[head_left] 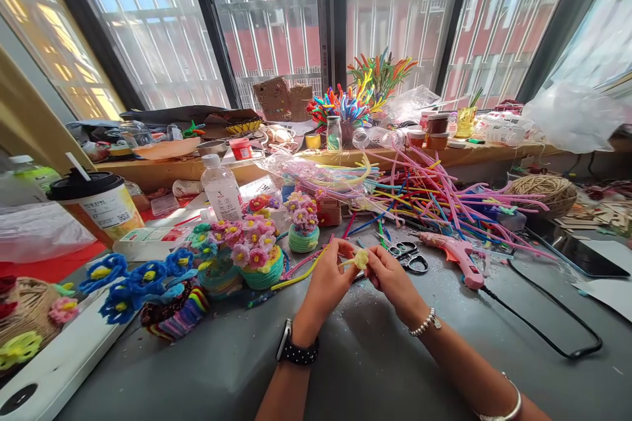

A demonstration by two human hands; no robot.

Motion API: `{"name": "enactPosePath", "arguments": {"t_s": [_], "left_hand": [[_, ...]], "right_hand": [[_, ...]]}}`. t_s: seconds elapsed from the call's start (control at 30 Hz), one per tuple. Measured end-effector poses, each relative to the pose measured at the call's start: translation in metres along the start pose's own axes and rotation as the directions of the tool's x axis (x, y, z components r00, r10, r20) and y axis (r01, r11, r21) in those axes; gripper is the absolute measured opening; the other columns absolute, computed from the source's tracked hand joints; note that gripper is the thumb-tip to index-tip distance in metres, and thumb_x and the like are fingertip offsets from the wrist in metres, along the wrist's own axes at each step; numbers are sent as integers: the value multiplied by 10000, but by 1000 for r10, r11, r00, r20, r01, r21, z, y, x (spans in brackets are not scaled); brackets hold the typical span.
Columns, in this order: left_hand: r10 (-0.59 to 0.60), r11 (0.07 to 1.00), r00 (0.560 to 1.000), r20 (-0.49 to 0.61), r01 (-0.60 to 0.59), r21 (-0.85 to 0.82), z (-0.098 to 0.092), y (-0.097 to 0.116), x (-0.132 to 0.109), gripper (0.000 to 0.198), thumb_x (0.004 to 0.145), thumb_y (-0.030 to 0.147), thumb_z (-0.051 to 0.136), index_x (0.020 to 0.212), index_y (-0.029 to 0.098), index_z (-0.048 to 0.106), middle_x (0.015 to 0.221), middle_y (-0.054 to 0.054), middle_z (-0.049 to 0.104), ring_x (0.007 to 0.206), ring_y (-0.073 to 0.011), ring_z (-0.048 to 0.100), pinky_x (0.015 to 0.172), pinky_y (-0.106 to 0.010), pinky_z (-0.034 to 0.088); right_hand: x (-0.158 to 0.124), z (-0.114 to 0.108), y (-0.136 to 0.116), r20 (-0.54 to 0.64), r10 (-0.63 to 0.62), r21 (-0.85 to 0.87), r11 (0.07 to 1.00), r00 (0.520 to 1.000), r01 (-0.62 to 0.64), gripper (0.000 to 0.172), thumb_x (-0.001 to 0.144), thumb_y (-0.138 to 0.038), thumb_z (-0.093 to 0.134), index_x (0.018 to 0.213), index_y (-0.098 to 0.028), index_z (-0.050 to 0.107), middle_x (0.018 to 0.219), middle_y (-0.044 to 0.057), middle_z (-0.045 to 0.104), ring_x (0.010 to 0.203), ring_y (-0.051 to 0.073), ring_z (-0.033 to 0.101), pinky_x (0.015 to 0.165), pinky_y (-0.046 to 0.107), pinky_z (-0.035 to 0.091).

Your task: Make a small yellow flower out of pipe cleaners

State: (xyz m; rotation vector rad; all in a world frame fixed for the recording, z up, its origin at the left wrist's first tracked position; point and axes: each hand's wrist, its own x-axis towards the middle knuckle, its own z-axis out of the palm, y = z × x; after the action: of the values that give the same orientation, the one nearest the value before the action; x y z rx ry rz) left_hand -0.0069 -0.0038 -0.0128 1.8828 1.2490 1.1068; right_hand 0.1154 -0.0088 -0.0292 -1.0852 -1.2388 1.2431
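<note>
A small pale-yellow pipe-cleaner flower (361,258) is pinched between both hands over the middle of the table. My left hand (328,286) has thumb and fingers closed at its left side, where a short yellow strand shows. From the right, my right hand (394,279) presses its fingertips against the same flower. Black-handled scissors (415,258) lie just beyond the right hand. A pink glue gun (457,256) rests farther right with its black cord. To the left stand small turquoise pots with pink pipe-cleaner flowers (257,247).
Blue pipe-cleaner flowers (143,279) in a striped pot stand at left, near a lidded drink cup (96,204) and a water bottle (220,187). Loose pipe cleaners (444,194) pile up behind the hands. A twine ball (542,194) and a phone (582,250) lie right.
</note>
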Motion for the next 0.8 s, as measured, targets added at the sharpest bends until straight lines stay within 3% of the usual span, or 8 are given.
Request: {"name": "enactPosePath", "arguments": {"t_s": [0.2, 0.33, 0.53, 0.8], "left_hand": [[116, 993, 993, 5, -117, 23, -2, -1, 2, 193, 787, 317, 387, 793, 157, 494, 780, -40, 541, 722, -137, 497, 646, -248, 381], [121, 982, 993, 7, -121, 147, -3, -1, 3, 252, 825, 306, 302, 774, 156, 498, 762, -44, 534, 724, -146, 490, 662, -263, 369], [93, 960, 992, 86, -112, 256, -2, 1, 0, 278, 837, 341, 257, 756, 179, 468, 669, -3, 562, 622, -131, 502, 596, -240, 351], [61, 918, 990, 130, -107, 382, 0, 2, 0, 238, 844, 283, 245, 779, 190, 455, 619, 3, 582, 589, -130, 529, 559, -215, 338]], "right_hand": [[0, -9, -11, -143, -164, -36, 986, 976, 160, 247, 811, -400, 368, 708, -177, 392, 570, -45, 412, 430, 61, 313, 391, 187, 234], [-6, -13, -18, -183, -329, -256, 926, 926, 278, 225, 833, -372, 351, 735, -180, 417, 574, -37, 423, 472, 82, 354, 435, 200, 284], [-13, -11, -23, -87, -529, -596, 707, 844, 381, 156, 834, -275, 378, 735, -176, 446, 597, -22, 460, 512, 97, 407, 499, 214, 318], [-9, -15, -20, 15, -615, -732, 531, 789, 428, 116, 840, -207, 365, 775, -169, 453, 675, 18, 517, 611, 131, 480, 571, 229, 359]]}}
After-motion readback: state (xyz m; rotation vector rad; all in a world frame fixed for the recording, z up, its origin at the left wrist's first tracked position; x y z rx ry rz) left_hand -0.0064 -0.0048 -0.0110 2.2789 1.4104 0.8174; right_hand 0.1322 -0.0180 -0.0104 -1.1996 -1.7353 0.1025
